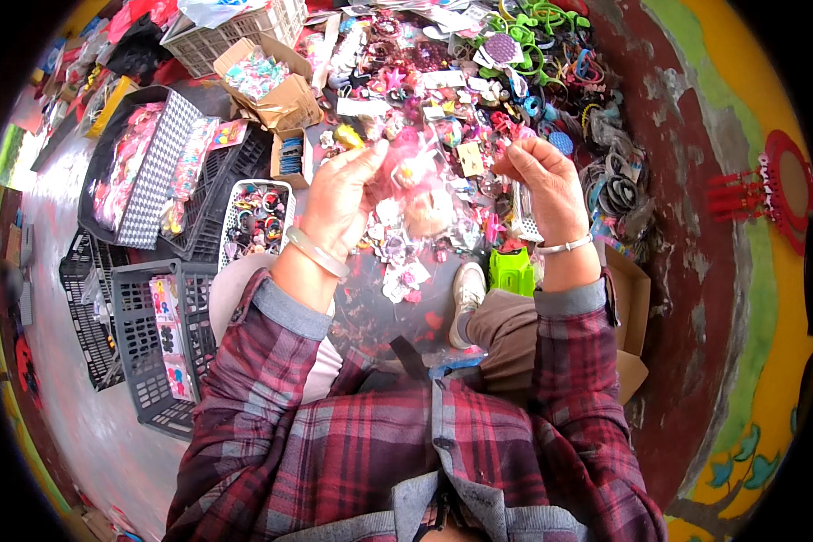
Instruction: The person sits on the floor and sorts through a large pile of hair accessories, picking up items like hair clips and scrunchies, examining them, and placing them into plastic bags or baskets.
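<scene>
My left hand, with a pale bangle at its wrist, is closed on the edge of a clear plastic bag. Something pink and fluffy with a pale middle shows through the bag; its exact kind I cannot make out. To the right, my right hand has thumb and forefinger pinched together above the pile. Whatever sits between those fingertips is too small to name. Beneath both hands spreads a heap of hair accessories, with bows, flowers and small carded pieces in many colours.
Green headbands and dark hair ties lie at the right of the heap. A bright green basket stands by my shoe. On the left are a white basket, a cardboard box and a grey crate.
</scene>
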The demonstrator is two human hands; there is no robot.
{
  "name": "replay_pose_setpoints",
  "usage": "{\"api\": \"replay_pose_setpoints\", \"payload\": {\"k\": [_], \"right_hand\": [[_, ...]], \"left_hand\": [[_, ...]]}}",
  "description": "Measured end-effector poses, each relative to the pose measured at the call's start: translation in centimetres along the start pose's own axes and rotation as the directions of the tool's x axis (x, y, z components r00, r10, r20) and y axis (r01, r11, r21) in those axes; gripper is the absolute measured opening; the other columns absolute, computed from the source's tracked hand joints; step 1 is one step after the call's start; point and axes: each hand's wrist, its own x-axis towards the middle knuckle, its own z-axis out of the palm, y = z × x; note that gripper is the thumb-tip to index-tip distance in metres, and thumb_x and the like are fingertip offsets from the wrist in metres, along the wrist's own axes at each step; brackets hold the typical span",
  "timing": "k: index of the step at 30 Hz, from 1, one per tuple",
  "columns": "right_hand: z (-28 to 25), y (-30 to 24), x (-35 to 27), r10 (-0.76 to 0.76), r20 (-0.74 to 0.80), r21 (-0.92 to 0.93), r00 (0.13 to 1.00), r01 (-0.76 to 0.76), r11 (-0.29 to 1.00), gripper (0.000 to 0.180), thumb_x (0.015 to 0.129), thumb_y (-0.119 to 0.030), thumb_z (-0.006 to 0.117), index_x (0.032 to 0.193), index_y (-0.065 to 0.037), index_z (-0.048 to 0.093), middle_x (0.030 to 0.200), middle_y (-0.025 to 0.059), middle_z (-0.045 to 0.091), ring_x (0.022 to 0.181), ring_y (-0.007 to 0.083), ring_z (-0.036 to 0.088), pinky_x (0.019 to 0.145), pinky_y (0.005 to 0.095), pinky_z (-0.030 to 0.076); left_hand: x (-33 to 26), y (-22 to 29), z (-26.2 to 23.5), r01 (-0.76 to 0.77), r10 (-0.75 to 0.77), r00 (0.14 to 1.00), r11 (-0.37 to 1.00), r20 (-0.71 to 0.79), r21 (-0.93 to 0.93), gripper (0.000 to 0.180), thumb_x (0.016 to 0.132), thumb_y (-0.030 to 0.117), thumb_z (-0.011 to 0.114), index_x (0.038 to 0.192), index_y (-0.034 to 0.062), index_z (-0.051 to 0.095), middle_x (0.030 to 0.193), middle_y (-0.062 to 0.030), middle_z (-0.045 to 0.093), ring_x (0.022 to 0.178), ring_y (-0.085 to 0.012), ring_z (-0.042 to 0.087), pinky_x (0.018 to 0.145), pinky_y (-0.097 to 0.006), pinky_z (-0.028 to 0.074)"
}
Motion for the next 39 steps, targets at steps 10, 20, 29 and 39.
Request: {"api": "replay_pose_setpoints", "payload": {"k": [10, 20, 29, 39], "right_hand": [[5.8, 2.3, -1.8, 0.371, 0.307, 0.469, 0.877, -0.478, 0.742, 0.035, 0.083, -0.032, 0.062, 0.107, -0.007, 0.056, 0.099, 0.007, 0.063, 0.087, 0.0149, 0.061, 0.071, 0.0267, 0.049], [5.2, 1.2, -1.3, 0.254, 0.159, 0.366, 0.954, -0.295, 0.882, 0.025, 0.076, -0.019, 0.067, 0.097, -0.005, 0.063, 0.086, 0.0023, 0.064, 0.077, 0.008, 0.059, 0.06, 0.0194, 0.045], [4.7, 0.7, -1.6, 0.199, 0.235, 0.361, 0.952, -0.275, 0.891, 0.024, 0.078, -0.016, 0.066, 0.099, -0.005, 0.063, 0.089, 0.0028, 0.065, 0.08, 0.01, 0.06, 0.071, 0.0241, 0.046], [3.9, 1.4, -1.1, 0.185, 0.269, 0.379, 0.945, -0.281, 0.882, 0.016, 0.082, -0.016, 0.062, 0.093, -0.004, 0.062, 0.089, 0.0047, 0.064, 0.081, 0.0133, 0.061, 0.076, 0.0285, 0.048]], "left_hand": [[0.4, -1.0, -0.8, -0.198, 0.164, 0.965, 0.967, -0.203, -0.161, 0.024, 0.091, 0.025, 0.048, 0.103, 0.0051, 0.054, 0.096, -0.0042, 0.06, 0.078, -0.0123, 0.058, 0.069, -0.026, 0.046], [0.0, -0.1, -0.1, 0.045, -0.038, 0.991, 0.998, 0.126, -0.049, 0.031, 0.083, 0.017, 0.06, 0.11, 0.0033, 0.054, 0.105, -0.0057, 0.059, 0.093, -0.0152, 0.058, 0.081, -0.031, 0.048], [-0.5, -0.3, 1.2, 0.126, -0.122, 0.979, 0.992, 0.164, -0.016, 0.024, 0.078, 0.005, 0.064, 0.1, -0.0006, 0.059, 0.09, -0.0069, 0.063, 0.078, -0.0135, 0.059, 0.071, -0.026, 0.048], [-0.3, 0.0, 0.6, 0.091, -0.082, 0.984, 0.995, 0.157, -0.048, 0.024, 0.078, 0.004, 0.062, 0.101, -0.003, 0.058, 0.088, -0.0087, 0.063, 0.069, -0.0138, 0.058, 0.066, -0.025, 0.049]]}}
